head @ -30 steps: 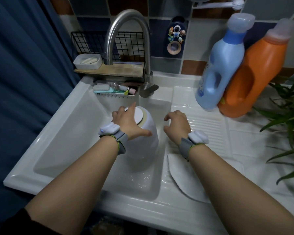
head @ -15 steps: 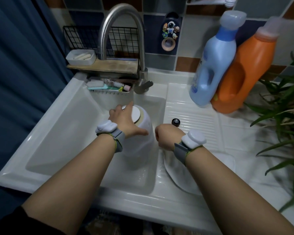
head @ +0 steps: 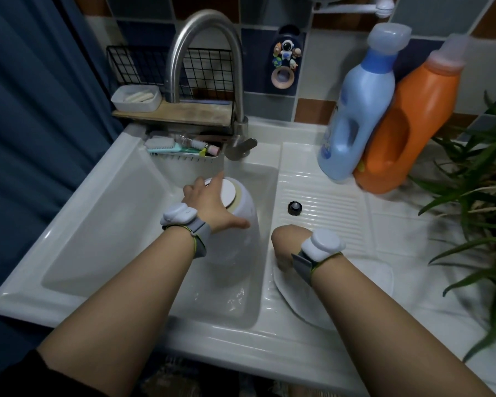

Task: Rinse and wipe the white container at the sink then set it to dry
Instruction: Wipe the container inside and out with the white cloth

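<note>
The white container (head: 241,242) stands bottom-up in the right part of the sink (head: 103,224), under the steel tap (head: 204,38). My left hand (head: 212,204) lies over its upturned base, fingers across the round bottom and thumb spread down the side, holding it. My right hand (head: 287,245) is bent down at the sink's right rim, fingertips on the near edge of a flat white cloth (head: 301,299) lying on the drainboard. The fingers are mostly hidden under the back of the hand, so the grip does not show.
A small black cap (head: 294,208) sits on the ribbed drainboard. Behind it lean a blue bottle (head: 355,110) and an orange bottle (head: 413,124). Plant leaves (head: 476,196) hang over the right side. A wire shelf (head: 172,110) and a brush tray (head: 181,149) sit behind the basin.
My right hand has drawn back from beside the container and dropped onto the white cloth, uncovering the black cap. The left hand has stayed on the container.
</note>
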Tool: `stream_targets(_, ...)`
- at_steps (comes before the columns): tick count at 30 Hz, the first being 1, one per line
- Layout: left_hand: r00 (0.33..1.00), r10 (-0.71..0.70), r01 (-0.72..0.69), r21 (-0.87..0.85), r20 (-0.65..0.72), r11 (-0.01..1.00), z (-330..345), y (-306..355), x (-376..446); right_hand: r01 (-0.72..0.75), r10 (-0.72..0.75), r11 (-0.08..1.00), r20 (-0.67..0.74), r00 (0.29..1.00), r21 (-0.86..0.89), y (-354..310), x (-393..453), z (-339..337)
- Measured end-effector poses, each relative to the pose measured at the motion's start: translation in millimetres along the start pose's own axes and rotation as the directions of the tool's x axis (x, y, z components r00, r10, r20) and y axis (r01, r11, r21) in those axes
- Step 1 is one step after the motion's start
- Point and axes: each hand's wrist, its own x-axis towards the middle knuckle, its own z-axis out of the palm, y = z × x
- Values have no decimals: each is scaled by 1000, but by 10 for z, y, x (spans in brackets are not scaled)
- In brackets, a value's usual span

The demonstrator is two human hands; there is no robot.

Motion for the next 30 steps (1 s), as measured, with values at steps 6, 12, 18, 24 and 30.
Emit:
stream_targets(6, 1000, -31, 31, -29, 2, 999, -60, -5, -39, 53, 10, 956, -211, 977, 289, 23, 6, -151)
stream_targets(12, 998, -63, 62, -72, -18, 996, -163, -19, -22, 274, 131, 645, -457, 880, 713, 107, 42, -260)
stream_targets(18, 996, -82, 79, -106, -20, 991, -214, -43, 1, 307, 280, 477, -473, 835, 824, 138, 124, -255)
stream_targets(24, 991, -134, 131, -169, -7, 977, -256, -63, 32, 304, 499, 374, -466, 731, 876, 154, 228, -219)
stream_targets(30, 982, -190, 185, -271, 6, 945, -306, -110, 74, 261, 476, 11, -234, 848, 965, 136, 202, -366)
